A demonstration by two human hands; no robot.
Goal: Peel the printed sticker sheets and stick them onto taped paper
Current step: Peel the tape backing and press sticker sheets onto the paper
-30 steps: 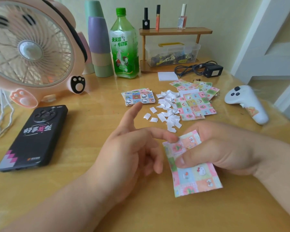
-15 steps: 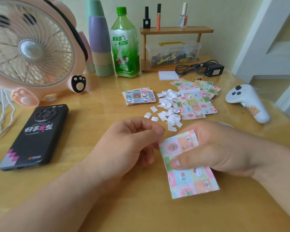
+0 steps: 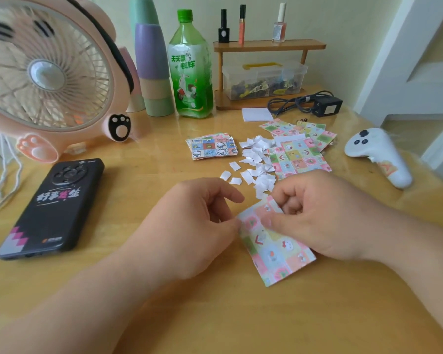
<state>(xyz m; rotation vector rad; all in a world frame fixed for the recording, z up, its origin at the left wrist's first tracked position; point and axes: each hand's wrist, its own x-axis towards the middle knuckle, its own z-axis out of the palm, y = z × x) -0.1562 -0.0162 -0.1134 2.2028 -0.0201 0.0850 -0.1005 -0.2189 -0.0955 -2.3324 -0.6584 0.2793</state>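
Note:
A pastel printed sticker sheet (image 3: 274, 251) lies tilted on the wooden table (image 3: 215, 315) between my hands. My left hand (image 3: 189, 226) has its fingers curled and pinches the sheet's left edge. My right hand (image 3: 317, 215) lies over the sheet's upper right part, thumb pressed on it and fingers curled at its top corner. Behind the hands are a heap of white backing scraps (image 3: 256, 164), a small stack of printed sheets (image 3: 211, 146) and more pastel sheets (image 3: 299, 152) spread to the right.
A black phone (image 3: 54, 208) lies at the left, a pink fan (image 3: 49, 75) behind it. Stacked cups (image 3: 151, 72), a green bottle (image 3: 191, 70), a wooden shelf (image 3: 266, 44) and a charger (image 3: 325, 104) line the back. A white controller (image 3: 379, 154) lies at the right.
My left hand's fingers went from spread to curled and now pinch the sheet's left edge. The sheet has turned and shifted slightly, and my right hand's fingers curled onto its top corner.

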